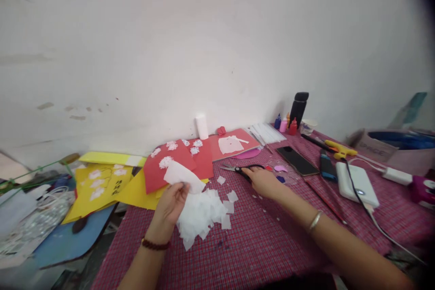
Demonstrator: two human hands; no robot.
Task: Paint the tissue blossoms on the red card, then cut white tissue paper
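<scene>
My left hand point(174, 200) pinches a white piece of tissue paper point(185, 176) between thumb and fingers. It is raised over a heap of small white tissue paper squares point(202, 213) on the tablecloth. A few loose squares point(228, 207) lie to the right of the heap. My right hand point(260, 181) is on the black handles of a pair of scissors point(236, 169), its fingers closed around them. The blades point left, slightly apart, close to the table. Red cards point(170, 167) with white and pink paper flowers lie behind my left hand.
Yellow cards point(98, 186) overhang the table's left edge. A phone point(297, 160), power bank point(356, 185) with cable, and glue gun point(341, 148) lie right. Small paint bottles point(283, 124) and a black flask point(299, 108) stand by the wall. A white roll point(201, 127) stands behind the cards.
</scene>
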